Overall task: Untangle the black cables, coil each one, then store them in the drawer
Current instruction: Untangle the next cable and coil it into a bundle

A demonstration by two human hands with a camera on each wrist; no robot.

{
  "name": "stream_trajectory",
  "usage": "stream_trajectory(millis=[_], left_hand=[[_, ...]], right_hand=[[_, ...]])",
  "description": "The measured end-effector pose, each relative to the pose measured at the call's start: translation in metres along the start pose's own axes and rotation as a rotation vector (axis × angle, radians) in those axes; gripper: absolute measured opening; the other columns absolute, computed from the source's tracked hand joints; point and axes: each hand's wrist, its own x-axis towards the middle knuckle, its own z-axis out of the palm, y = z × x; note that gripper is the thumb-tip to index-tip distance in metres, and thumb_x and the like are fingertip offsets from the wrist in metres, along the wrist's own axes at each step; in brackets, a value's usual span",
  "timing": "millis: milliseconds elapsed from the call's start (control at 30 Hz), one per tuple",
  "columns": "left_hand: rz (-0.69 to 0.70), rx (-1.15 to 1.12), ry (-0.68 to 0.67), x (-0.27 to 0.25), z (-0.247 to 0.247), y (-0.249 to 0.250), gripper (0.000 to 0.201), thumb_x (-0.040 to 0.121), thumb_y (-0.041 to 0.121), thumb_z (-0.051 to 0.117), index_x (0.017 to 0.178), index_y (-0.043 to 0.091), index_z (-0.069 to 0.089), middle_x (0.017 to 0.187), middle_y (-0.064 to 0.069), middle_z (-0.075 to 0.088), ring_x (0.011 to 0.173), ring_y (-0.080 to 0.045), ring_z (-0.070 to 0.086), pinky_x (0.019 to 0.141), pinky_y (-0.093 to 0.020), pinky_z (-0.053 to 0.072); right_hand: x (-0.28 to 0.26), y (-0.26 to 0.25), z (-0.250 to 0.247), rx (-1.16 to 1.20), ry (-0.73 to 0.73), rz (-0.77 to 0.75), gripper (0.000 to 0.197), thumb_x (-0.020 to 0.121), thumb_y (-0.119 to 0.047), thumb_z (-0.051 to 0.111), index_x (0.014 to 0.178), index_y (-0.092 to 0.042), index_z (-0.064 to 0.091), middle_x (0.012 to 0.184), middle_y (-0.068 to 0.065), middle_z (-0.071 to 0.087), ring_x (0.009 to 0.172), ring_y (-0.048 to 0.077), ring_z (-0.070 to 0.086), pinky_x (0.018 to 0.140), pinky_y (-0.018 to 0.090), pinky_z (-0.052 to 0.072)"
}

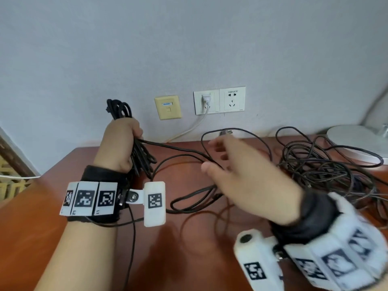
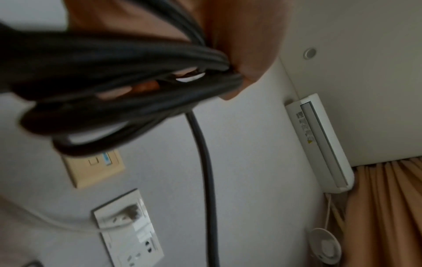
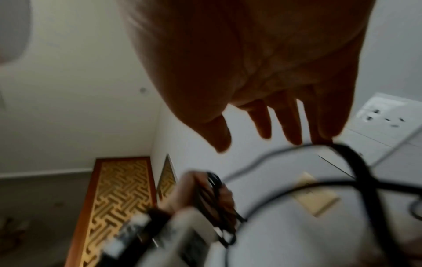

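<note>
My left hand [image 1: 122,141] is raised in a fist and grips a coiled bundle of black cable [image 1: 119,109], whose loops stick out above and below the fist [image 2: 114,72]. A loose strand [image 1: 178,150] runs from the bundle rightward across the wooden table [image 1: 63,177]. My right hand [image 1: 237,162] hovers over that strand with fingers spread [image 3: 285,122], blurred by motion. A loop of cable [image 3: 356,166] lies against its fingertips, which are not curled round it. A tangled heap of black cables [image 1: 323,171] lies at the right of the table. No drawer is in view.
On the wall behind are a beige data socket [image 1: 168,107] and white power outlets [image 1: 219,100] with a white plug and cord. A white round lamp base [image 1: 357,139] stands at the back right. A patterned wooden panel [image 1: 8,179] is at the left.
</note>
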Motion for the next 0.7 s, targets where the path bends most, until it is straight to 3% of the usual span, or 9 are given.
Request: stream_trajectory(millis=[100,167,267,367,433,500,567,633,700], left_hand=[[-0.053,-0.074,-0.137,-0.005,0.008,0.001,0.021,0.081,0.000,0.029,0.073,0.017,0.040,0.065,0.001,0.035,0.053,-0.012,0.035,0.051,-0.022,0.029],[-0.040,-0.164,-0.223,-0.010,0.013,-0.001,0.024,0.065,0.001,0.034,0.080,0.018,0.044,0.068,-0.001,0.038,0.058,-0.012,0.036,0.057,-0.024,0.025],[0.082,-0.206,-0.265,-0.010,0.020,-0.013,0.041,0.050,0.000,0.035,0.087,0.012,0.050,0.072,-0.007,0.055,0.066,-0.019,0.044,0.054,-0.027,0.028],[0.228,-0.087,-0.305,-0.009,0.030,-0.026,0.043,0.049,-0.002,0.040,0.089,0.006,0.054,0.090,-0.014,0.070,0.083,-0.030,0.054,0.057,-0.035,0.037],[0.292,0.014,-0.350,-0.010,0.036,-0.033,0.049,0.049,0.001,0.048,0.097,-0.001,0.059,0.103,-0.016,0.071,0.095,-0.031,0.062,0.075,-0.046,0.047],[0.285,0.055,-0.401,-0.013,0.039,-0.038,0.059,0.049,0.005,0.052,0.107,-0.001,0.062,0.109,-0.015,0.071,0.091,-0.023,0.064,0.076,-0.043,0.046],[0.295,0.127,-0.449,-0.015,0.044,-0.042,0.060,0.053,0.003,0.049,0.112,0.003,0.062,0.112,-0.009,0.071,0.091,-0.026,0.062,0.078,-0.038,0.043],[0.331,0.214,-0.504,-0.017,0.049,-0.046,0.060,0.056,0.002,0.047,0.114,-0.001,0.061,0.105,-0.005,0.069,0.086,-0.027,0.058,0.079,-0.037,0.040],[0.343,0.235,-0.526,-0.021,0.054,-0.048,0.050,0.056,0.002,0.047,0.105,-0.001,0.058,0.083,-0.003,0.057,0.072,-0.019,0.048,0.069,-0.032,0.037]], right_hand=[[0.008,0.010,0.026,-0.082,0.019,-0.020,0.038,0.095,-0.041,0.051,0.125,-0.018,0.050,0.112,-0.001,0.062,0.104,0.018,0.058,0.092,0.035,0.046],[0.018,0.016,0.024,0.007,0.011,-0.010,0.022,0.097,-0.037,0.048,0.106,-0.021,0.062,0.084,-0.010,0.065,0.080,0.011,0.062,0.078,0.032,0.048],[0.024,0.016,0.016,0.290,-0.077,0.038,0.034,0.100,-0.026,0.044,0.074,-0.018,0.063,0.049,-0.008,0.042,0.042,0.009,0.037,0.048,0.027,0.033],[0.027,0.015,0.012,0.504,0.000,0.119,0.038,0.101,-0.021,0.040,0.066,-0.020,0.055,0.046,-0.005,0.032,0.038,0.009,0.027,0.043,0.025,0.025],[0.028,0.014,0.011,0.590,0.037,0.133,0.038,0.101,-0.020,0.038,0.066,-0.021,0.052,0.047,-0.005,0.031,0.038,0.010,0.025,0.043,0.026,0.023],[0.027,0.011,0.009,0.667,0.076,0.137,0.038,0.101,-0.019,0.036,0.066,-0.022,0.049,0.045,-0.007,0.032,0.038,0.009,0.025,0.042,0.024,0.023],[0.025,0.007,0.005,0.735,0.094,0.137,0.036,0.101,-0.016,0.035,0.067,-0.020,0.048,0.043,-0.009,0.034,0.036,0.009,0.026,0.039,0.021,0.024],[0.024,0.003,0.002,0.825,0.090,0.133,0.035,0.102,-0.014,0.033,0.070,-0.017,0.047,0.042,-0.007,0.034,0.034,0.011,0.025,0.037,0.018,0.023],[0.023,-0.002,0.000,0.909,0.067,0.128,0.034,0.102,-0.011,0.030,0.071,-0.014,0.046,0.041,-0.006,0.035,0.032,0.012,0.025,0.036,0.017,0.021]])
